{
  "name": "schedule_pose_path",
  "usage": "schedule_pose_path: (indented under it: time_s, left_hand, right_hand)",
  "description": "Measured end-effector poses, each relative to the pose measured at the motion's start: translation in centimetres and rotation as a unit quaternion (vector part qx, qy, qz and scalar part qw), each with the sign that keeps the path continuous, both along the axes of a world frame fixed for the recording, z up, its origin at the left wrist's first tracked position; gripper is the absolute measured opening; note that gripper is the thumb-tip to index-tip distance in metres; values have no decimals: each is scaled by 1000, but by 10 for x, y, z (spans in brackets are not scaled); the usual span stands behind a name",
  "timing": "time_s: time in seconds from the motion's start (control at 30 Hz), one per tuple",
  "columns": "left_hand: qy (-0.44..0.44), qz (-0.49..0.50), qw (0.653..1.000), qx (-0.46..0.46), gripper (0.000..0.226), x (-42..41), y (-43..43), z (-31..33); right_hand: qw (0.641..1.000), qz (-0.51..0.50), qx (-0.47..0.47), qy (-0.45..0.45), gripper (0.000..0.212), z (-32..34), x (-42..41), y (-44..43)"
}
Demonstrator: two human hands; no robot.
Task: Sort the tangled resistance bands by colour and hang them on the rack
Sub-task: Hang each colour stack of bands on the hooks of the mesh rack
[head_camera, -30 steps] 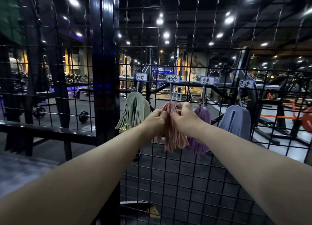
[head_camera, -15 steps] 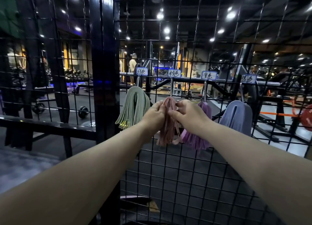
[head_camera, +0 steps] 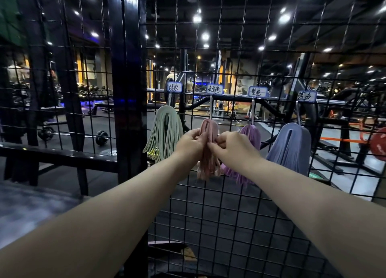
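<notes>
Pink rubber resistance bands point(head_camera: 208, 163), pinched by left hand point(head_camera: 191, 144) and right hand point(head_camera: 231, 146), seem mid-seating on the black wire-grid rack point(head_camera: 229, 215); next, gentle release

Four bundles of bands hang in a row on the wire rack point(head_camera: 229, 204), each under its own label tag point(head_camera: 174, 87): first bundle point(head_camera: 165, 131) leftmost, then second bundle point(head_camera: 208, 165), third bundle point(head_camera: 251, 131), fourth bundle point(head_camera: 290, 148) rightmost. Hands meet at the second bundle, left hand point(head_camera: 189, 143) pinching it from its left side, right hand point(head_camera: 231, 147) from its right, partly in front of the third bundle. Upright post point(head_camera: 127, 90) just left of the rack; behind the mesh, barbell point(head_camera: 100, 136) on the floor at left, weight plate point(head_camera: 379, 144) at far right.
</notes>
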State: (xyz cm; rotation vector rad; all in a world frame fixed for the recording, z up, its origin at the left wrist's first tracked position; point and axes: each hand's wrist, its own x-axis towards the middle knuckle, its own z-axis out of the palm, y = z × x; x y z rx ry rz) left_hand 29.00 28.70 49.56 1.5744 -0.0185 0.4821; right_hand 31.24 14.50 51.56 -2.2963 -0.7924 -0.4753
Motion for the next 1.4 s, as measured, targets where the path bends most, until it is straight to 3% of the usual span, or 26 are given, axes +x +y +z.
schedule_pose_path:
  time_s: [0.23,0.33,0.47,0.67,0.83,0.97,1.1,1.3,1.4]
  left_hand:
    - [11,31,999,28,51,1,0,2]
    - [-5,8,1000,1,32,-4,-2,5]
    - [-35,36,999,10,27,-1,-3,9]
    - [-80,66,992,76,34,0,-4,23]
    - [-59,-6,998,-22,28,0,1,29]
    - [-44,-4,999,8,35,2,4,29]
    - [-41,-7,998,45,38,3,8,29]
    - [-3,-56,998,40,49,0,13,35]
    - [0,-56,998,42,46,1,14,36]
  right_hand:
    - [999,-39,-22,-19,20,0,3,1]
    - [999,-36,-9,-5,28,2,0,1]
    - [998,-53,25,-7,54,9,-4,4]
    - [996,-68,57,-2,48,25,-2,15]
    - [996,-57,74,8,38,32,4,18]
    - [995,-22,80,49,30,24,11,19]
    - [991,1,101,86,44,19,17,19]
    - [981,59,90,163,43,27,22,15]
    - [982,74,75,154,41,33,22,11]
